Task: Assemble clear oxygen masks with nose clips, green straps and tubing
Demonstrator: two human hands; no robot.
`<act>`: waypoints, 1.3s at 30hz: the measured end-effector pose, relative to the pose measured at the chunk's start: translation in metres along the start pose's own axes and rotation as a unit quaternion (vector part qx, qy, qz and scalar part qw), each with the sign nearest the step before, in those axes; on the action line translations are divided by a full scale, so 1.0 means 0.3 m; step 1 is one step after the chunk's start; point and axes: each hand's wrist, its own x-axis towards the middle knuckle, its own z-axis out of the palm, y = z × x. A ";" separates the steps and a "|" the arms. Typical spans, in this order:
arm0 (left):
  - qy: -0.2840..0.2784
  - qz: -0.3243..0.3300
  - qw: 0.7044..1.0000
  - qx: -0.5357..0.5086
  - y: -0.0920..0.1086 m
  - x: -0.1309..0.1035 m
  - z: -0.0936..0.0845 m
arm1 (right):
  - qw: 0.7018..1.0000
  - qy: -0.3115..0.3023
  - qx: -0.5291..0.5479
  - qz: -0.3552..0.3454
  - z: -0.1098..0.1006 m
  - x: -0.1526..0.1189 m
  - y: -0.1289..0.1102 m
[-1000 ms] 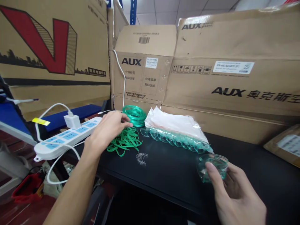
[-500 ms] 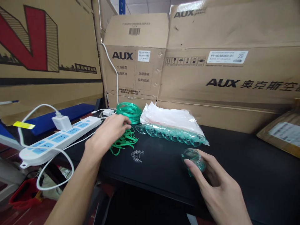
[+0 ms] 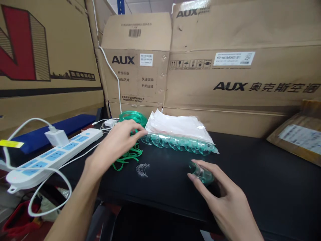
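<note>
My right hand (image 3: 223, 194) grips a clear green plastic face mask (image 3: 204, 175) between thumb and fingers, above the front right of the black table. My left hand (image 3: 120, 139) is over a tangle of green elastic straps (image 3: 129, 156), its thumb and forefinger tips close together by the left end of a row of clear green masks (image 3: 175, 143). Whatever those fingertips may hold is hidden. Several thin, curved metal strips (image 3: 142, 170) lie on the table between the hands.
Behind the left hand sits a coil of green tubing (image 3: 134, 117). A white plastic packet (image 3: 178, 126) lies behind the mask row. On the left are a power strip (image 3: 57, 155) with a plugged-in charger (image 3: 57, 136) and looping white cables. Cardboard boxes (image 3: 190, 83) wall the back; a wrapped parcel (image 3: 298, 134) is at right.
My left hand has lifted slightly off the straps and shifted toward the mask row. The mask in my right hand has turned. The whole view has swung a little to the right.
</note>
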 end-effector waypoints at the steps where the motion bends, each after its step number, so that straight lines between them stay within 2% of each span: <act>1: 0.000 0.007 0.998 -0.059 0.048 -0.004 0.022 | 1.000 -0.007 0.001 -0.012 0.002 0.001 0.002; 3: -0.104 0.013 0.980 -0.168 0.138 -0.020 0.071 | 0.999 -0.011 0.000 -0.034 0.008 0.001 0.011; 5: -0.212 0.022 0.947 -0.239 0.207 -0.037 0.120 | 0.998 0.006 -0.004 -0.054 0.015 -0.004 0.025; 7: -0.266 0.034 0.918 -0.293 0.245 -0.047 0.164 | 0.997 0.035 -0.012 -0.071 0.022 -0.010 0.038; 10: -0.265 0.049 0.901 -0.339 0.253 -0.043 0.205 | 0.994 0.062 -0.027 -0.081 0.024 -0.018 0.040; 13: -0.240 0.051 0.906 -0.345 0.232 -0.029 0.216 | 0.997 0.029 -0.025 -0.061 0.010 -0.017 0.013; 17: -0.263 0.042 0.895 -0.356 0.207 -0.013 0.215 | 1.000 -0.014 0.008 -0.005 -0.013 -0.011 -0.025; 26: -0.319 0.005 0.868 -0.380 0.189 -0.008 0.227 | 0.999 0.011 0.022 0.042 -0.017 -0.008 -0.044; 34: -0.360 0.002 0.848 -0.388 0.167 -0.001 0.199 | 0.998 0.013 0.047 0.050 -0.020 -0.011 -0.037; 39: -0.338 -0.003 0.820 -0.461 0.181 -0.009 0.205 | 0.988 -0.006 0.122 0.093 -0.023 0.006 -0.041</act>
